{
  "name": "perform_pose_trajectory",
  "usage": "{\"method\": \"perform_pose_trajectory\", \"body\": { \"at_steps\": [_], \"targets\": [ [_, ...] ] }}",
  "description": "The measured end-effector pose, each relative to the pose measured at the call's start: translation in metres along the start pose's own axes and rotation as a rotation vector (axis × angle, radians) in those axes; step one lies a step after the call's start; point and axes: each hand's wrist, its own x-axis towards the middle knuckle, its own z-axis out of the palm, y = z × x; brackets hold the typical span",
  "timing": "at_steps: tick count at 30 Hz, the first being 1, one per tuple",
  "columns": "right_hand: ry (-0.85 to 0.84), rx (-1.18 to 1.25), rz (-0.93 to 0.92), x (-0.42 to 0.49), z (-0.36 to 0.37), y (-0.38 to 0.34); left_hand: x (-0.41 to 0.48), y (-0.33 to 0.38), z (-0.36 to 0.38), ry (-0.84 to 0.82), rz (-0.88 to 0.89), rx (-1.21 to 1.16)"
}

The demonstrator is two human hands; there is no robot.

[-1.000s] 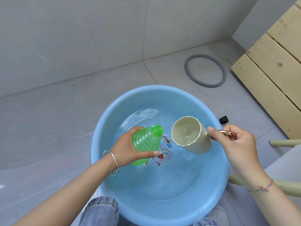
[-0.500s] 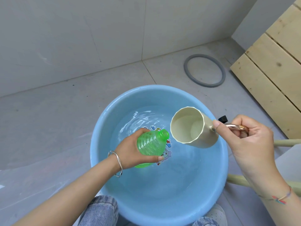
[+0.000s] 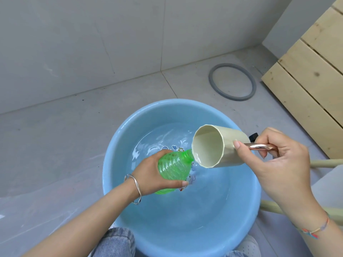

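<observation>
the ribbed green bottle (image 3: 171, 168) tilts in the left hand (image 3: 152, 175), its open mouth touching the cream cup (image 3: 215, 146) tipped sideways in the right hand (image 3: 278, 160).

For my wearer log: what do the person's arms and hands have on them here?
Both forearms are bare, no sleeves or gloves. The left hand has a thin silver bangle at its wrist; the right hand a multicoloured string bracelet.

Bottle (image 3: 173, 168): translucent green plastic, ribbed, glossy, wet sheen. Cup (image 3: 217, 146): cream plastic, faceted, satin-matt. Cup handle (image 3: 260, 146): polished rose-gold metal, mirror-bright. Basin (image 3: 118, 145): smooth pale-blue plastic, soft gloss. Bangle (image 3: 134, 188): thin shiny silver metal. Floor (image 3: 55, 136): grey tile, matt. Ring (image 3: 233, 81): dull grey rubber. Planks (image 3: 311, 75): raw pale wood, knotted, unvarnished. Trousers (image 3: 117, 242): blue denim cloth.
</observation>
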Motion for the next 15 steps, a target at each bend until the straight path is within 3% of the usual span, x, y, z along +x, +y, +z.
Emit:
{"method": "perform_pose_trajectory", "body": {
  "at_steps": [15],
  "targets": [
    [0.012,-0.105,-0.137,0.003,-0.0011,-0.0032,0.0004,-0.0046,0.0008,0.01,-0.014,-0.002]
  ]
}}
